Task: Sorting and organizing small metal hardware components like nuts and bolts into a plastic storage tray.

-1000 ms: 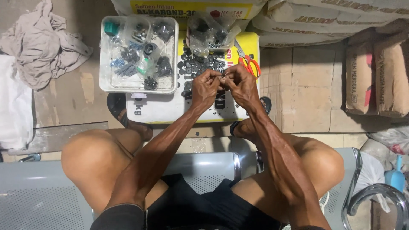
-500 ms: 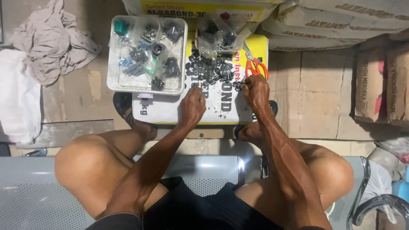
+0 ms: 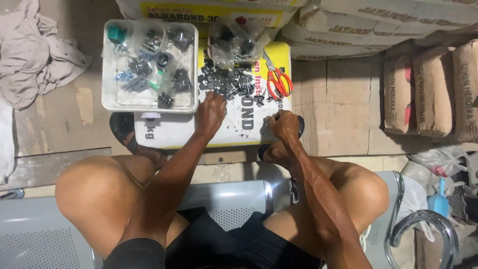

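The left hand point(image 3: 211, 112) reaches with loosely curled fingers into the pile of dark screws and washers point(image 3: 226, 82) on the white sack point(image 3: 199, 130). The right hand point(image 3: 283, 124) rests curled near the sack's edge; any hold is unclear. Orange scissors point(image 3: 278, 82) lie beside the pile.

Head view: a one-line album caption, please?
Seated person's left hand reaches into loose dark hardware; right hand rests nearby.

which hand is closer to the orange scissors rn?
Right. The right hand rests on the white sack just below the orange scissors, with a small gap between them. The left hand sits farther off to their left, at the pile of small dark parts.
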